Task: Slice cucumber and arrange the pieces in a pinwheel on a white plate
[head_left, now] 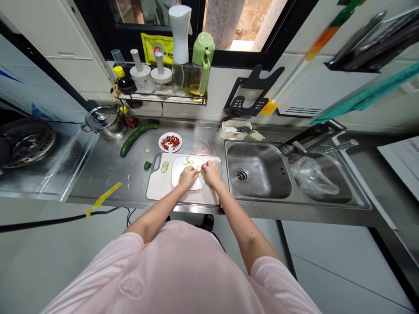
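Where the fingers (197, 169) nearly meet, cucumber slices (189, 161) lie alongside.

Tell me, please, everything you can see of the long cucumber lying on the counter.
The cucumber is long, slim and gently curved, with glossy dark green skin. It lies flat and diagonally on the steel counter, between the pot and the plate, its nearer end lower left. Only the counter appears to touch it. Whether its ends are cut cannot be told.
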### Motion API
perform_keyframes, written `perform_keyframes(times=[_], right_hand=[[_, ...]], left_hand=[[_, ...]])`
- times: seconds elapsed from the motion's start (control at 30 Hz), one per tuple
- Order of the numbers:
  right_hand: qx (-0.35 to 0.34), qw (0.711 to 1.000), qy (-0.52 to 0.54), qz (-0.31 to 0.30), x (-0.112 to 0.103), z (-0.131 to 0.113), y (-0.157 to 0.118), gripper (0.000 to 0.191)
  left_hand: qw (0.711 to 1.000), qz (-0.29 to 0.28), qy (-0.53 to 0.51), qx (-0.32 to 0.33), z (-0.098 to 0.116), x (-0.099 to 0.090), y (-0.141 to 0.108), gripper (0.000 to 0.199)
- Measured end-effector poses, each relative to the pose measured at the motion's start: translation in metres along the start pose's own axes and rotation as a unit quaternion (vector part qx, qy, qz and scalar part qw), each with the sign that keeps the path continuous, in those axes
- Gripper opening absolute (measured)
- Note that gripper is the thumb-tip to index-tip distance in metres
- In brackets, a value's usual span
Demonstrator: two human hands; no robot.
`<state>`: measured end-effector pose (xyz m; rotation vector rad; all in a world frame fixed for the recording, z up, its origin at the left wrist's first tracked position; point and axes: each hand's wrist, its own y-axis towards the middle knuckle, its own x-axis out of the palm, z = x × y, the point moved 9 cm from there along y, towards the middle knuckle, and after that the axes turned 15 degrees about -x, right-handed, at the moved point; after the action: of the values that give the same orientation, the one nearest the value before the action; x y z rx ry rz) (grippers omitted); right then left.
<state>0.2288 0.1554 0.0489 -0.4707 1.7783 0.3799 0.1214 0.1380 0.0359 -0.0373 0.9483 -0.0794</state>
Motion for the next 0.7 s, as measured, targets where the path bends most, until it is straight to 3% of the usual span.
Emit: perform_keyframes(times=[0.33,0.7], right_hand=[[-0.002,1.0,0.01,-0.004,0.0018,0.0004,-0.0015,0.024],[0.011,0.998,0.043,0.042,-0.0007,0.0092,-0.0104,0.024]], left_hand=[[0.999,-0.014,-0.001,0.036,0.0035,0.002,0.0021,0.021],[0.997,-0.021,-0.016,0.076,0.0041,0.0033,0.0039,0.021]])
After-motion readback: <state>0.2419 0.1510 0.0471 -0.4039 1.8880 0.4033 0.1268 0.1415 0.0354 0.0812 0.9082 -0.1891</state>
